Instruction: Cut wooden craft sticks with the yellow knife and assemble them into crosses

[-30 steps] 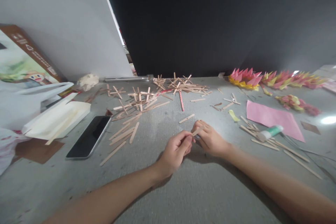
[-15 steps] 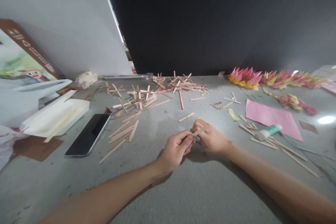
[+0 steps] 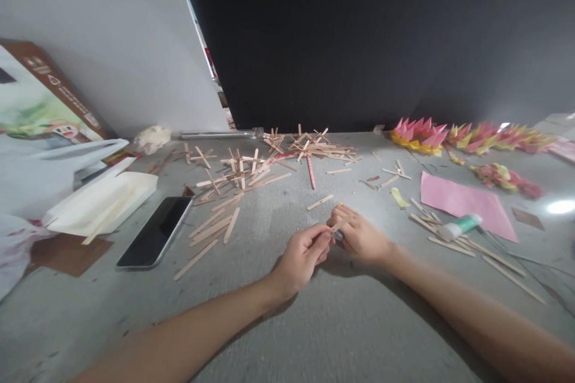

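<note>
Over the grey tabletop (image 3: 287, 335), my hands meet near the middle of the view. My left hand (image 3: 300, 256) pinches one end of a wooden craft stick (image 3: 339, 225) between thumb and forefinger. The stick's other end lies against the curled fingers of my right hand (image 3: 365, 237). My right hand is closed around something mostly hidden; a small yellow tip shows above its fingers and a pale bit below. Just beyond the hands lies a loose craft stick (image 3: 320, 201), with a red patterned stick (image 3: 311, 172) farther back.
Piled craft sticks (image 3: 321, 148) spread across the back and left. A phone (image 3: 155, 232) and white tray (image 3: 144, 187) lie left. At right are pink paper (image 3: 462, 200), a glue stick (image 3: 460, 227), and folded paper flowers (image 3: 420, 134). A dark panel (image 3: 359, 42) stands behind.
The view has shifted slightly, so things at the left appear a little farther right. Both hands keep nearly the same pose, with the craft stick still pinched.
</note>
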Action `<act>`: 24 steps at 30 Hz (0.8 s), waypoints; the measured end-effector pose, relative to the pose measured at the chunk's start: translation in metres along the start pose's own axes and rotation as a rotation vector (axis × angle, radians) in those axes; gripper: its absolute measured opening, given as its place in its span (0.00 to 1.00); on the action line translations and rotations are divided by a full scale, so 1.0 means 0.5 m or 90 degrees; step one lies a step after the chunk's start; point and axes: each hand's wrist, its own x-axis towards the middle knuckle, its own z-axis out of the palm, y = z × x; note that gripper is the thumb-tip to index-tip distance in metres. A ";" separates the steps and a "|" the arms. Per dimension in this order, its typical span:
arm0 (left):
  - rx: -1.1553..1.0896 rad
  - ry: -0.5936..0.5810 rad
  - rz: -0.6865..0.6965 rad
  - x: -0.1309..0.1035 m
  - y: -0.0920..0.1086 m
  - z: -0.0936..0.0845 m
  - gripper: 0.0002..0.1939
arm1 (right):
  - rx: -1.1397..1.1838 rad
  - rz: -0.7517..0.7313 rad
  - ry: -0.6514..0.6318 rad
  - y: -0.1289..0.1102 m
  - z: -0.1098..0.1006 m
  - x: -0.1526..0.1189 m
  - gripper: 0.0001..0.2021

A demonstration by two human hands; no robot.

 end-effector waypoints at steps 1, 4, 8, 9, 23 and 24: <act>-0.001 0.001 -0.003 0.000 -0.001 0.000 0.22 | 0.001 0.003 0.005 -0.001 0.002 0.000 0.13; -0.011 0.005 -0.003 0.001 0.001 0.002 0.23 | 0.004 0.007 0.012 -0.003 0.004 0.001 0.13; -0.018 0.014 0.000 -0.001 0.009 0.005 0.23 | 0.013 0.018 0.012 -0.004 0.002 0.003 0.13; -0.017 0.015 -0.001 -0.001 0.011 0.005 0.24 | 0.014 0.020 0.012 -0.004 0.002 0.003 0.13; -0.033 -0.008 -0.006 0.006 -0.011 -0.003 0.22 | 0.010 0.015 0.026 -0.003 0.012 0.001 0.14; -0.036 -0.004 -0.007 0.006 -0.011 -0.002 0.22 | 0.010 0.017 0.026 -0.003 0.012 0.001 0.14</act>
